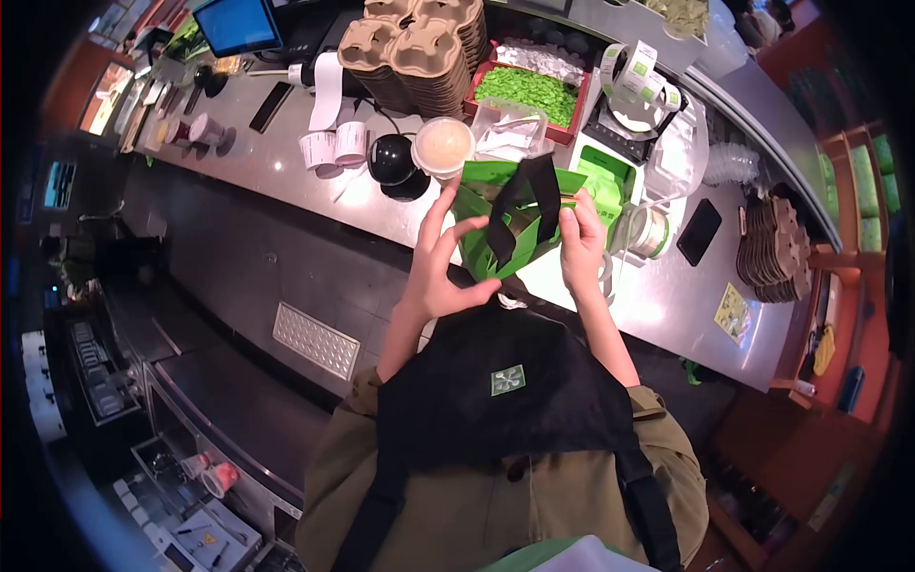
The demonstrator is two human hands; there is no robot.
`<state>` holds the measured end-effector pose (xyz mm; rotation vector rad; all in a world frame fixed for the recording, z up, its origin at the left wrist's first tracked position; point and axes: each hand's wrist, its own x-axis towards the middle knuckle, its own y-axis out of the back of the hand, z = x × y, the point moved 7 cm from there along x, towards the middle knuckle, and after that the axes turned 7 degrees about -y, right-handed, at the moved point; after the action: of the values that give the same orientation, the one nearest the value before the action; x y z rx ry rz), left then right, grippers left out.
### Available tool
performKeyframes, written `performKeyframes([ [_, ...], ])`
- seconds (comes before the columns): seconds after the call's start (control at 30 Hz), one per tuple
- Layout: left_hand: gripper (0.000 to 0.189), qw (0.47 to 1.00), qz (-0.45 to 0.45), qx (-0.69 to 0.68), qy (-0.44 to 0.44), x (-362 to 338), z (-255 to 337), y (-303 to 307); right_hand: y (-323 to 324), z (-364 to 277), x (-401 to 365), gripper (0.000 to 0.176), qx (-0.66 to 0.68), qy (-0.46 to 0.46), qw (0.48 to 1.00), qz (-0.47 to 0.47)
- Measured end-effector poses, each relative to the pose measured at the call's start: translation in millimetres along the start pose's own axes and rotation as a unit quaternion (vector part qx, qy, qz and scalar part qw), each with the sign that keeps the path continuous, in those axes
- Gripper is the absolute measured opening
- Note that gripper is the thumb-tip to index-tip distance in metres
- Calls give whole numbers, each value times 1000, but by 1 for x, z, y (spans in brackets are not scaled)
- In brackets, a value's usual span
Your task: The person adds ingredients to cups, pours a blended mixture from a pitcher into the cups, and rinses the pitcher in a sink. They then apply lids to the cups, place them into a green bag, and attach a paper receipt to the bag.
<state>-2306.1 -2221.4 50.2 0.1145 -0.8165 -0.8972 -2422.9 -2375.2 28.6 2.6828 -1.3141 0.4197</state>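
A green bag [515, 217] with black handles [534, 205] stands on the steel counter [286, 162] in front of me. My left hand [440, 259] touches the bag's near left edge, thumb pressed on it and fingers spread upward. The bag's right side, by a black handle, is pinched in my right hand [581, 246]. A lidded cup with a pale drink [443, 146] sits just behind the bag, next to a black round object [391, 159].
Stacks of cardboard cup carriers [419, 48], a red tray of green bits [526, 91], label rolls [637, 71], a phone [700, 232], receipts [327, 91] and a screen [236, 24] sit on the counter. More carriers [777, 250] are at the right.
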Motion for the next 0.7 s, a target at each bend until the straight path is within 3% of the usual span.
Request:
performKeyframes([
  [0.13, 29, 996, 25, 86, -8, -6, -13, 5, 3, 10, -3, 13, 9, -13, 999, -35],
  [0.27, 17, 987, 148, 55, -15, -3, -20, 7, -3, -3, 10, 7, -5, -41, 993, -109],
  [0.3, 18, 987, 148, 62, -28, -1, -20, 7, -5, -2, 11, 7, -14, -52, 991, -126],
  [0.33, 18, 986, 147, 70, -41, 1, -20, 7, -7, 8, 10, 9, 91, -108, 983, -114],
  [0.37, 19, 985, 145, 77, -54, 3, -20, 7, -9, -2, 13, 12, 12, -46, 991, -128],
  [0.43, 23, 981, 124, 122, -83, 7, -19, 8, -10, 7, 12, 16, -15, -21, 995, -97],
  [0.5, 26, 983, 97, 132, -77, 10, -25, 8, -12, 10, 4, 18, 107, -77, 991, -36],
  [0.53, 34, 972, 195, 25, -127, 9, -27, 13, -10, 22, 5, 24, 123, -52, 991, -20],
  [0.63, 42, 982, 174, -76, -16, 12, -39, 14, -17, 9, 5, 35, 207, -21, 978, 1],
  [0.67, 37, 990, 102, -95, 18, 14, -42, 12, -18, 12, 5, 48, 179, -73, 981, -16],
  [0.7, 41, 993, 86, -79, -34, 17, -45, 12, -13, 20, 4, 43, 171, -59, 983, -32],
])
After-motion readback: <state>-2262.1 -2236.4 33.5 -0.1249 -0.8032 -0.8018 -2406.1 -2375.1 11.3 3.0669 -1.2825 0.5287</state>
